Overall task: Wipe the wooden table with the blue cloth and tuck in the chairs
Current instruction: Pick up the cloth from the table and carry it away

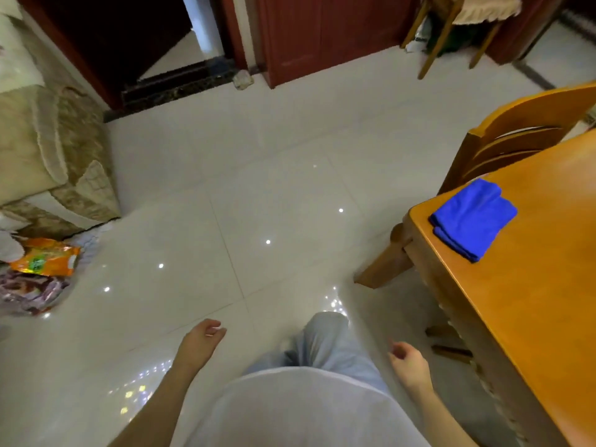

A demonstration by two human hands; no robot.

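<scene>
White shirt (290, 411) and pale trousers (325, 343) fill the bottom centre, with the hands on either side. Left hand (203, 341) hangs over the floor (242, 188), fingers loosely curled, holding nothing. Right hand (408, 358) is the same, loose and empty, just beside the near edge of the bench (532, 301). The hands are well apart and touch nothing, so I'd judge this the approach and the wiping not yet begun.

Cloth (473, 219) lies ahead and to the right of the right hand, well apart from it. It is folded flat on the bench corner near the edge, probably parked there for an easy pick-up. Right hand is the nearer one, so it is the likely one to take it.

Chair (516, 137) stands beyond the cloth with its backrest close against the far bench edge. Its seat is hidden, so I cannot tell whether it is fully tucked in. Bench leg (383, 259) splays out onto the floor ahead of the right hand, which could trip a foot. No object lies between the right hand and the cloth.

Second chair (442, 33) stands far ahead by the door (322, 37), well away from the bench. Sofa (54, 150) sits far to the left of the left hand, with an orange packet (45, 256) on the floor below it, both off the path.
</scene>
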